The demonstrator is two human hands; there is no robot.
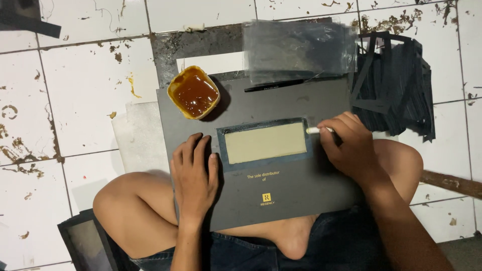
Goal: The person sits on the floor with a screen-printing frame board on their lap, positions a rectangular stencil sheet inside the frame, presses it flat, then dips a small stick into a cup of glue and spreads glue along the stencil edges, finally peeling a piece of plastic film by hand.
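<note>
Dark grey card formed the work surface: a flat rectangular board rested across the seated person's crossed legs, above a white tiled floor stained with brown glue marks. A rectangular frame of dark card with a pale, matte beige centre lay on the board's middle. The left hand lay flat on the board, fingers extended and slightly spread, touching the frame's left edge and gripping nothing. The right hand sat at the frame's right edge, fingers closed around a small white stick whose tip met the frame's far right corner.

A yellow plastic tub of glossy amber glue stood on the board's far left corner. A black pen lay at the far edge, partly under a stack of clear plastic sleeves. A pile of black card frames lay on the floor to the far right, well apart from the tub. White paper sheets protruded from under the board's left side. Another dark frame lay on the floor near the left knee.
</note>
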